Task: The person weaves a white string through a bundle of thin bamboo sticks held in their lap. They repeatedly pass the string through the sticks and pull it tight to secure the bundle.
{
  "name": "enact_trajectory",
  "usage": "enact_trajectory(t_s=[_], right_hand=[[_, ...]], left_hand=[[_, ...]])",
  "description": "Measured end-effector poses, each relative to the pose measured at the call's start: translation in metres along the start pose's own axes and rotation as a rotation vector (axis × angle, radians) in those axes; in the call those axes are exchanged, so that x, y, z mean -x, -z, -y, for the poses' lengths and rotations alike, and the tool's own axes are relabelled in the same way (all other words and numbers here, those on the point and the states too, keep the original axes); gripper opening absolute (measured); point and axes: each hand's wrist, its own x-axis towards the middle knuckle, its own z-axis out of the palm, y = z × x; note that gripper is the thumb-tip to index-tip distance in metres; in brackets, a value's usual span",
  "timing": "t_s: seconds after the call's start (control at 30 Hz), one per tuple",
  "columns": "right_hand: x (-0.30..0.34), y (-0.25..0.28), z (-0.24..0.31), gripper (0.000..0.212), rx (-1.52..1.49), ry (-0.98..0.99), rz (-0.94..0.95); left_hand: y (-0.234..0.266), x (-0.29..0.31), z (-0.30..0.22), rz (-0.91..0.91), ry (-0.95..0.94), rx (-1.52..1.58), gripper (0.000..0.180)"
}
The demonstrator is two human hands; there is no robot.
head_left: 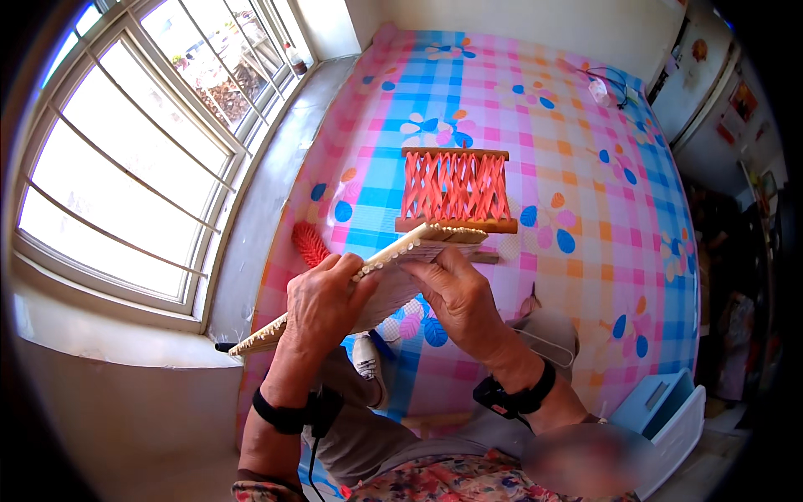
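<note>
A flat mat of pale stalks (391, 299) is held tilted in front of me, its round stalk ends showing along the upper edge. My left hand (322, 303) is wrapped over that edge, thumb on the near face. My right hand (458, 294) is closed in a pinch against the near face; whatever is between its fingertips is too small to make out. A thin white cord (548, 345) loops beside my right wrist. Just beyond the mat, a wooden rack (456, 226) with crisscrossed red strips (456, 186) lies on the patterned sheet.
The checked, flowered sheet (493, 100) covers the wide surface ahead. A red textured bundle (309, 243) lies left of the mat. A barred window (125, 167) and grey sill (314, 109) run along the left. Cables (621, 88) lie far right; a blue bin (657, 402) stands near right.
</note>
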Motion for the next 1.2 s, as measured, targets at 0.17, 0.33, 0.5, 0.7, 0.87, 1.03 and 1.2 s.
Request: enact_trajectory(t_s=[0.17, 0.33, 0.5, 0.7, 0.87, 1.03, 1.2], right_hand=[[0.004, 0.001, -0.001, 0.030, -0.031, -0.050, 0.005], [0.004, 0.001, -0.007, 0.031, 0.017, 0.038, -0.064], [0.004, 0.000, -0.010, 0.035, -0.036, 0.044, -0.066], [0.003, 0.009, -0.007, 0.033, -0.069, -0.019, 0.055], [0.003, 0.011, -0.006, 0.034, -0.025, -0.015, 0.064], [0.000, 0.012, -0.009, 0.035, -0.025, 0.011, 0.078], [0.000, 0.012, -0.005, 0.034, 0.038, 0.033, 0.057]], left_hand=[[-0.009, 0.001, -0.003, -0.094, -0.053, 0.004, 0.029], [-0.011, 0.003, -0.009, -0.105, -0.031, -0.025, 0.032], [-0.011, 0.003, -0.011, -0.117, -0.022, -0.025, 0.033], [-0.012, 0.005, -0.011, -0.123, -0.018, -0.015, 0.031], [-0.013, 0.004, -0.011, -0.125, -0.013, -0.004, 0.031], [-0.011, 0.004, -0.011, -0.109, 0.006, 0.015, 0.030], [-0.011, 0.004, -0.011, -0.103, 0.007, 0.012, 0.029]])
